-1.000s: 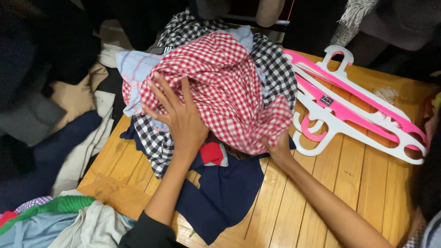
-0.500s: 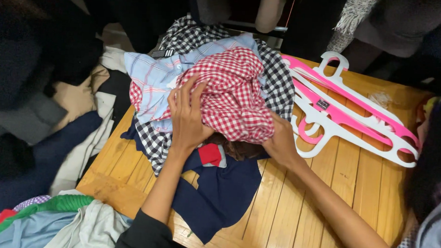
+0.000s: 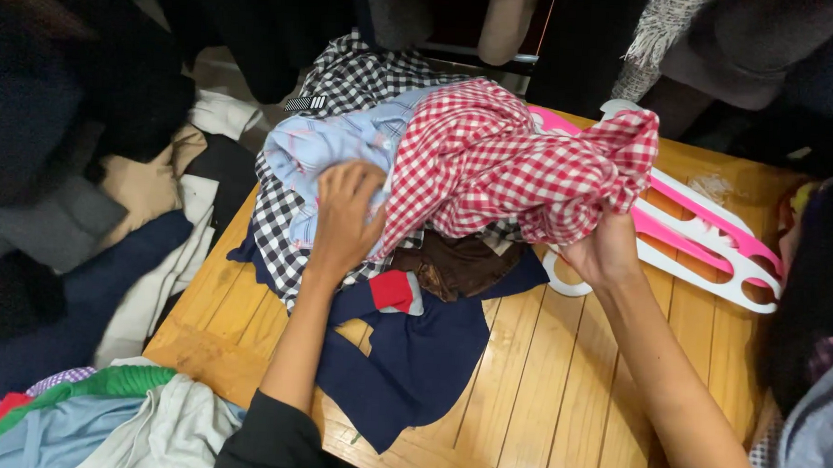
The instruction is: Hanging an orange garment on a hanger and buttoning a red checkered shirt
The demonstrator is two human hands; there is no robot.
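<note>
Head view: looking down on a wooden table [image 3: 559, 390] heaped with clothes.
Left hand: the left hand [image 3: 344, 214] is pressing flat, fingers together, on the light blue shirt [image 3: 322, 150] at the pile's left side.
Right hand: the right hand [image 3: 606, 252] is clamping a bunched edge of the red-and-white checked shirt [image 3: 494, 163], lifting it over the pile's right side.
Pile: one black-and-white checked garment [image 3: 281, 233] is lying under the blue shirt; one brown garment [image 3: 457, 264] and one navy garment [image 3: 420, 356] with a red patch [image 3: 393, 291] are lying below.
Hangers: pink and white plastic hangers [image 3: 707, 237] are lying stacked at the table's right; I cannot tell their count.
Labels: one small black striped tag [image 3: 305, 103] is showing at the pile's top left.
</note>
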